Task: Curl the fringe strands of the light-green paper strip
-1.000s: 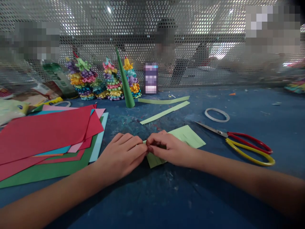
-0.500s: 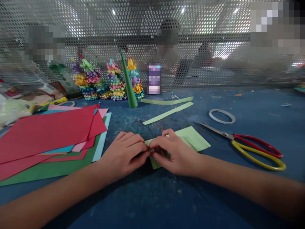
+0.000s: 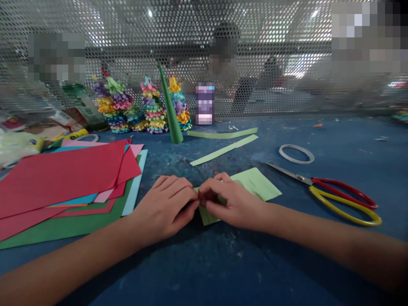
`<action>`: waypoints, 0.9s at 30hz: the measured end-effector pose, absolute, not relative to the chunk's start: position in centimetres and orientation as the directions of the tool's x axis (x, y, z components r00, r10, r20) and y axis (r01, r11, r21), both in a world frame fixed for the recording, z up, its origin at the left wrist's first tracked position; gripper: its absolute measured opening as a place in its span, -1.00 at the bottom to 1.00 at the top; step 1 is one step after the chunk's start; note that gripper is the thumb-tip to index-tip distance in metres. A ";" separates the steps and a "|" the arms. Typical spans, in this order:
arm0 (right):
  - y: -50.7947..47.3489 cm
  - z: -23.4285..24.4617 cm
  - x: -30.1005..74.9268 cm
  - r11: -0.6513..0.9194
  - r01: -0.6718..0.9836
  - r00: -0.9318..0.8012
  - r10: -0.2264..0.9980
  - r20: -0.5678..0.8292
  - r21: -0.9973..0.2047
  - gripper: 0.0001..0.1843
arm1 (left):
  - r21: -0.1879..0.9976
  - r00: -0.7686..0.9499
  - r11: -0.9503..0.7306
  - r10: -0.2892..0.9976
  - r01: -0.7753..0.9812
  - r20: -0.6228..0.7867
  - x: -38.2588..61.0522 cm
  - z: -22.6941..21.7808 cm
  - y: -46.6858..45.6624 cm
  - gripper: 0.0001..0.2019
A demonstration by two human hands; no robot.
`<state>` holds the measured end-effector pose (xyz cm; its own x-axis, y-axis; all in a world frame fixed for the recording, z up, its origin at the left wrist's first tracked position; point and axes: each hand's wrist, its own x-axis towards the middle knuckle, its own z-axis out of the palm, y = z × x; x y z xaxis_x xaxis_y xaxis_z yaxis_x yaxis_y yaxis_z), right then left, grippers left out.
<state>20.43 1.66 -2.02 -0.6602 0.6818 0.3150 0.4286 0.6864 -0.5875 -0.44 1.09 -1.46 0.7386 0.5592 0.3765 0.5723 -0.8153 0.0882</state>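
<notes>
In the head view, a pale green slit paper sheet (image 3: 255,185) is being held down on the blue bench (image 3: 204,263), left of the red-and-yellow-handled scissors (image 3: 334,195). Its near left edge is being pinched in the closed grip of the left hand (image 3: 165,208) and of the right hand (image 3: 229,202), fingertips meeting.

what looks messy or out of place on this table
The coloured paper stack on the left lies fanned askew. The blue tabletop is scuffed and flecked. The light green sheet pinched by left hand and right hand has cut slits.
</notes>
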 end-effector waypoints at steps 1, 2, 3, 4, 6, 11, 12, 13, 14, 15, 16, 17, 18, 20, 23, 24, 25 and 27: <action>1.6 -1.9 20.4 0.674 0.423 -0.659 0.687 0.304 -0.606 -0.95 | 0.073 0.738 -0.816 0.553 0.573 0.386 -0.4 -1.5 1.1 -0.87; 1.6 -1.8 20.5 0.666 0.418 -0.661 0.689 0.297 -0.617 -0.96 | 0.060 0.736 -0.816 0.548 0.575 0.397 -0.4 -1.6 1.1 -0.87; 1.6 -1.7 20.5 0.664 0.413 -0.663 0.688 0.293 -0.623 -0.97 | 0.050 0.735 -0.817 0.541 0.574 0.408 -0.4 -1.6 1.1 -0.88; 1.6 -1.6 20.5 0.665 0.409 -0.668 0.685 0.291 -0.625 -0.97 | 0.042 0.737 -0.822 0.531 0.568 0.418 -0.4 -1.6 1.1 -0.89; 1.7 -1.5 20.6 0.668 0.398 -0.674 0.678 0.293 -0.629 -0.95 | 0.027 0.746 -0.837 0.502 0.547 0.437 -0.4 -1.6 1.1 -0.90; 1.9 -1.7 20.7 0.624 0.381 -0.686 0.686 0.245 -0.682 -0.94 | 0.016 0.755 -0.855 0.467 0.519 0.460 -0.3 -1.5 1.0 -0.92; 1.9 -1.7 20.7 0.624 0.374 -0.694 0.679 0.240 -0.686 -0.94 | 0.019 0.757 -0.856 0.467 0.516 0.457 -0.3 -1.5 1.0 -0.93; 1.9 -1.7 20.7 0.627 0.368 -0.700 0.673 0.239 -0.687 -0.94 | 0.021 0.759 -0.858 0.465 0.513 0.455 -0.3 -1.4 1.0 -0.93; 1.9 -1.7 20.7 0.630 0.364 -0.703 0.669 0.241 -0.686 -0.94 | 0.023 0.762 -0.860 0.464 0.510 0.452 -0.3 -1.4 1.0 -0.92; 1.9 -1.6 20.7 0.632 0.361 -0.704 0.667 0.244 -0.686 -0.94 | 0.026 0.764 -0.861 0.463 0.507 0.450 -0.3 -1.4 1.0 -0.92; 1.9 -1.6 20.7 0.631 0.359 -0.703 0.668 0.246 -0.688 -0.94 | 0.029 0.765 -0.862 0.464 0.506 0.446 -0.3 -1.3 1.0 -0.91; 1.9 -1.6 20.7 0.630 0.357 -0.701 0.669 0.249 -0.690 -0.94 | 0.032 0.765 -0.862 0.466 0.506 0.444 -0.2 -1.3 1.0 -0.91; 2.0 -1.6 20.7 0.630 0.358 -0.698 0.671 0.251 -0.689 -0.93 | 0.034 0.766 -0.862 0.468 0.507 0.440 -0.2 -1.3 1.0 -0.91; 2.0 -1.7 20.6 0.623 0.362 -0.693 0.677 0.247 -0.693 -0.93 | 0.033 0.767 -0.858 0.474 0.512 0.433 -0.2 -1.3 1.0 -0.91; 2.1 -1.9 20.5 0.568 0.363 -0.685 0.700 0.202 -0.739 -0.93 | -0.021 0.771 -0.847 0.473 0.531 0.426 -0.2 -1.3 0.9 -0.90; 2.2 -2.0 20.5 0.539 0.364 -0.683 0.709 0.176 -0.760 -0.93 | -0.055 0.775 -0.842 0.466 0.537 0.427 -0.1 -1.3 0.8 -0.90; 2.2 -2.0 20.5 0.511 0.365 -0.681 0.717 0.151 -0.778 -0.92 | -0.092 0.779 -0.836 0.458 0.542 0.429 -0.1 -1.3 0.7 -0.90; 2.2 -2.1 20.5 0.469 0.369 -0.682 0.723 0.110 -0.802 -0.92 | -0.158 0.789 -0.825 0.437 0.543 0.431 -0.1 -1.4 0.6 -0.90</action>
